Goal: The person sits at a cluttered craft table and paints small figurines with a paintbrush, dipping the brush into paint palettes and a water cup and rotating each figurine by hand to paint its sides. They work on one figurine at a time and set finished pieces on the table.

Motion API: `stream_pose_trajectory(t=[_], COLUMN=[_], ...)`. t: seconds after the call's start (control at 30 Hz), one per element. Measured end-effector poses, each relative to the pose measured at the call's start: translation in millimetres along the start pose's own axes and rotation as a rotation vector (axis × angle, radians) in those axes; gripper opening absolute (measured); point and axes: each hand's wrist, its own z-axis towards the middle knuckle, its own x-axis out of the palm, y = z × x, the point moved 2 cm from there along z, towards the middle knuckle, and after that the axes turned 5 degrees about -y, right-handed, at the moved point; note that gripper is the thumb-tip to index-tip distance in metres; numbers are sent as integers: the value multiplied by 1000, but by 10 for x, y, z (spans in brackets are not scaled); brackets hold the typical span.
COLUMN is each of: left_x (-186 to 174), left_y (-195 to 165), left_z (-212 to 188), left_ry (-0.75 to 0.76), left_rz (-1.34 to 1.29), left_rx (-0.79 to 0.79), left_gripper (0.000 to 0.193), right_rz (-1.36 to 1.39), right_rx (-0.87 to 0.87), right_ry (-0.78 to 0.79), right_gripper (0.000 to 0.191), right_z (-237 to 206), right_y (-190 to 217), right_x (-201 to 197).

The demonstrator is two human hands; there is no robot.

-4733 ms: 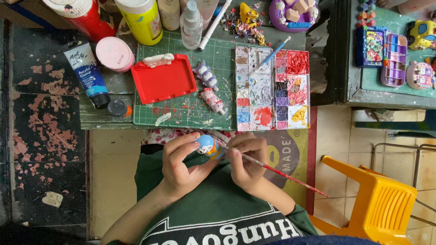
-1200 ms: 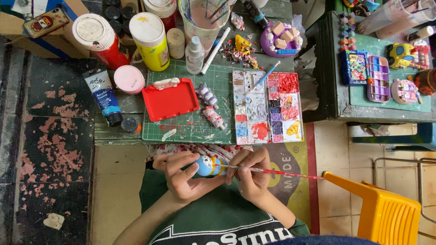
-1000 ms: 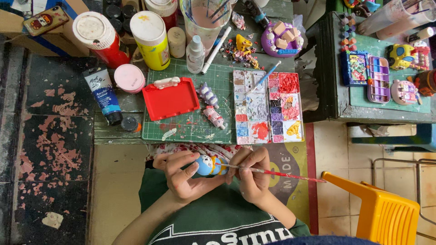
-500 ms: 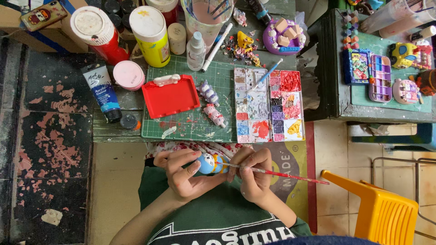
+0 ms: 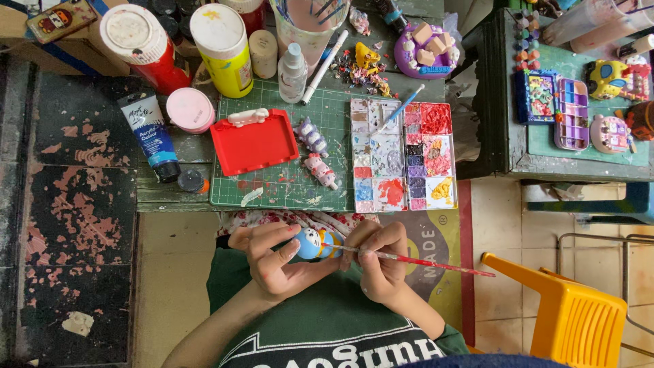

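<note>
My left hand point(image 5: 276, 262) grips a small blue and white figurine point(image 5: 312, 243) with a yellow base, held in front of my chest just below the table edge. My right hand point(image 5: 381, 262) pinches a thin red-handled paintbrush point(image 5: 436, 262) whose tip touches the figurine. The brush handle points out to the right. On the green cutting mat point(image 5: 272, 187) above my hands lie a paint palette point(image 5: 403, 155) with many coloured wells and two small painted figures point(image 5: 317, 153).
A red tray point(image 5: 253, 142), a blue paint tube point(image 5: 151, 136), a pink lid point(image 5: 190, 109), red and yellow paint bottles and a brush cup crowd the table's far side. A yellow plastic chair point(image 5: 572, 317) stands at the lower right. A second green table holds more painted pieces.
My hands stay together on the figurine with the brush at it. The view has drifted slightly, and the figurine has turned a little in my left hand.
</note>
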Motion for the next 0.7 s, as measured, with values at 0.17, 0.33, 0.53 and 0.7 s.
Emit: stream_pose_trajectory(t=[0.17,0.33,0.53,0.7], left_x=[-5,-10,-31,-5], left_y=[0,0,8,10], left_z=[-2,-10,-18,-19], left_ry=[13,16,47,3], left_rz=[-1,4,10,-1], left_rx=[-2,-1,-6,-2], left_gripper=[90,90,90,90], right_rz=[-19,-34,-21,-20], right_rx=[-38,-28,-52,-54], right_ry=[10,3,9,5], right_gripper=[13,14,15,16], right_z=[4,-1,15,10], right_y=[4,3,-12,-13], right_x=[-4,-8,-3,0])
